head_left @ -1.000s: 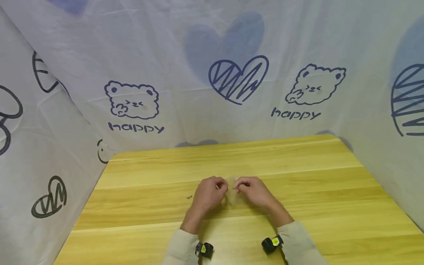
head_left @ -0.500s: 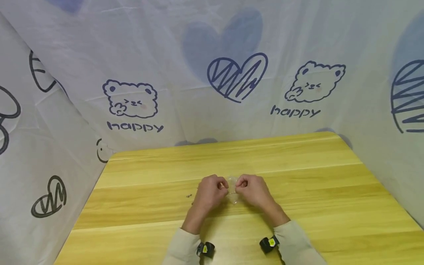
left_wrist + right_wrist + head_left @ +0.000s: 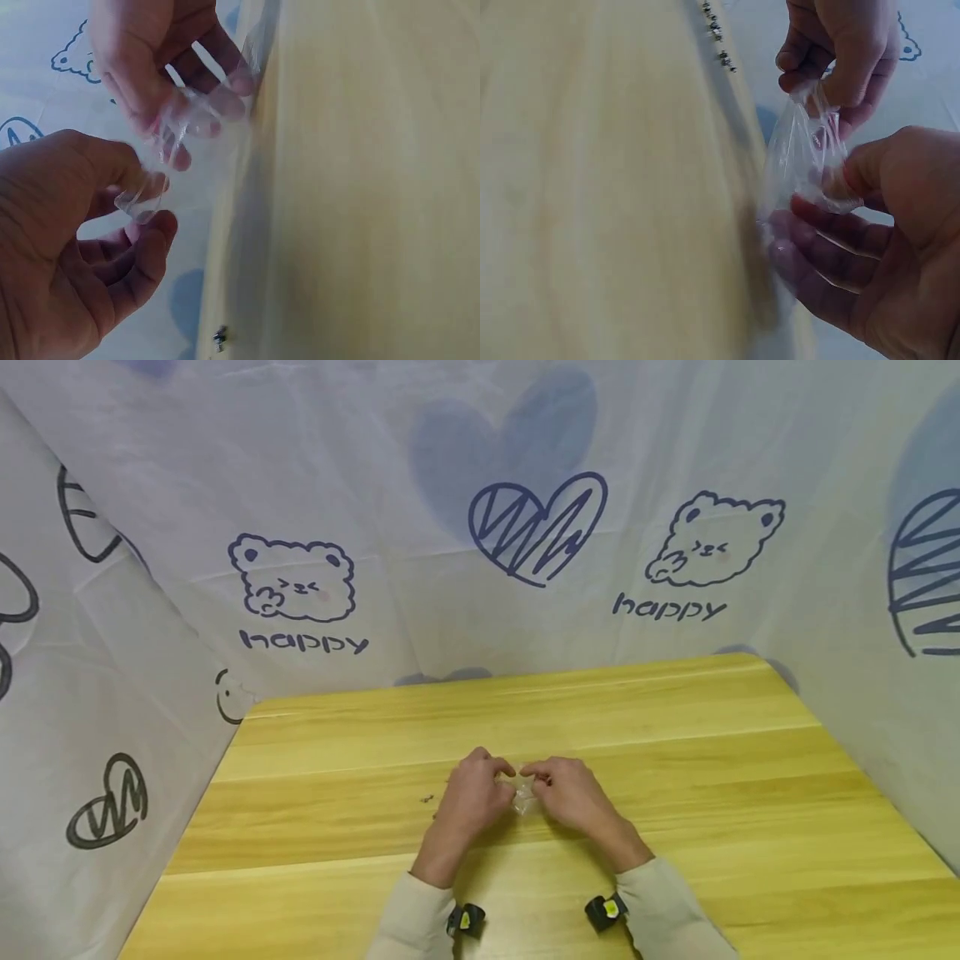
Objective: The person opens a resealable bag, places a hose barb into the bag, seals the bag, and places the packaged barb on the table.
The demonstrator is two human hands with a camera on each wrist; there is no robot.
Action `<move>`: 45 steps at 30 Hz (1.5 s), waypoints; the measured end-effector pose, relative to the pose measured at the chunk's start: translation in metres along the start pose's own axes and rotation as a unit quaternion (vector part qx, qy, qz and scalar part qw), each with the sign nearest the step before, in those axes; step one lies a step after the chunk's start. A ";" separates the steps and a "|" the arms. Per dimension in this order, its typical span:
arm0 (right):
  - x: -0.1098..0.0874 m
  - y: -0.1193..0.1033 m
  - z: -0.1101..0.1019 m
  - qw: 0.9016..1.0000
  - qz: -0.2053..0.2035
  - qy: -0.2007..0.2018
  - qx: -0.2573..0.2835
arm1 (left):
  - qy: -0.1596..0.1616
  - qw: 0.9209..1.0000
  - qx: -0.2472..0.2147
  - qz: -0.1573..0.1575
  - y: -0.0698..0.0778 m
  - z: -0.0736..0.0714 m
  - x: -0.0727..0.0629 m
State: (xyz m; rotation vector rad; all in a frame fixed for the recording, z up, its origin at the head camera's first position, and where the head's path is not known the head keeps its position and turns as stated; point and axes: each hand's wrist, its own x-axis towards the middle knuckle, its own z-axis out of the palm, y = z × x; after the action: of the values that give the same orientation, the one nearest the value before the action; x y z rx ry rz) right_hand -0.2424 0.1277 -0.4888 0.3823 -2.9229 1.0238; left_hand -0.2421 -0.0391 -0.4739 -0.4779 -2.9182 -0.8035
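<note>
A small clear plastic bag (image 3: 522,799) is stretched between both hands above the table. In the right wrist view the left hand (image 3: 847,56) pinches the gathered upper end of the bag (image 3: 787,161) between thumb and fingers. My right hand (image 3: 572,793) holds the other side, thumb and index finger pinching the film while the remaining fingers show through it. From the left wrist, the left hand (image 3: 97,232) has its thumb and index finger at a corner of the crumpled film. Left of the left hand, small metal pieces (image 3: 427,798) lie on the table.
The wood-grain table (image 3: 675,718) extends around both hands. Several metal pieces (image 3: 726,60) lie in a row in the right wrist view. A printed cloth (image 3: 420,618) hangs behind the table and along its sides. Black cameras (image 3: 471,920) are strapped at both wrists.
The right hand, apart from the left a second ago, has come in and taken hold of the bag. Both hands' fingertips are now closer together, and the bag looks more bunched up.
</note>
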 end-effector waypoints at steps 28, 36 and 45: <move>0.003 0.010 -0.002 0.995 0.025 -0.072 -0.060 | -0.088 0.993 0.065 -0.032 -0.012 0.008 -0.002; 0.002 0.017 0.000 0.999 -0.018 -0.046 -0.011 | -0.095 0.994 0.049 -0.021 -0.012 0.005 -0.002; -0.001 0.022 -0.002 0.996 -0.060 -0.055 -0.038 | -0.109 0.994 0.016 -0.018 -0.015 0.008 0.001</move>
State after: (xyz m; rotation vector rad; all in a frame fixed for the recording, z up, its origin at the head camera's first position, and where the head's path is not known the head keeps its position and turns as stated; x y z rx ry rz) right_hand -0.2467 0.1461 -0.5011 0.6225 -2.9801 0.9001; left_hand -0.2473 -0.0471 -0.4883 -0.5430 -3.1436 -0.7507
